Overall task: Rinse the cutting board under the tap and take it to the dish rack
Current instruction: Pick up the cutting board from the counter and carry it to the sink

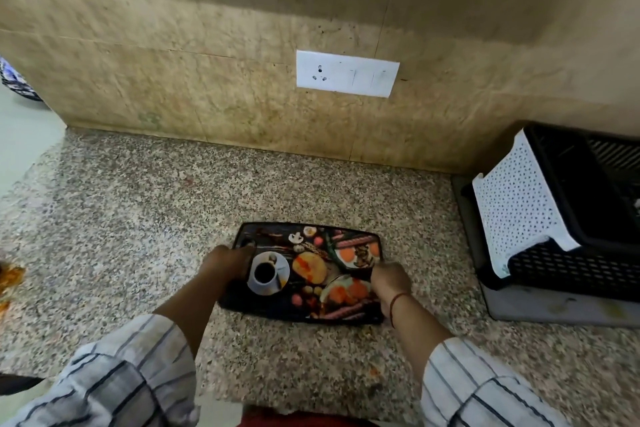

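Note:
A dark cutting board [308, 270] printed with food pictures lies flat on the speckled granite counter [138, 218]. My left hand [227, 262] grips its left edge near the handle hole, fingers curled over the rim. Along the right edge, my right hand [389, 279] is closed on the board, a red thread on the wrist. A dish rack [554, 218], black with a white perforated side panel, stands at the right of the counter on a grey tray. No tap is in view.
A tiled wall with a white socket and switch plate [347, 73] rises behind the counter. Orange food scraps [10, 279] lie at the left edge. A blue patterned object [14, 80] shows at far left.

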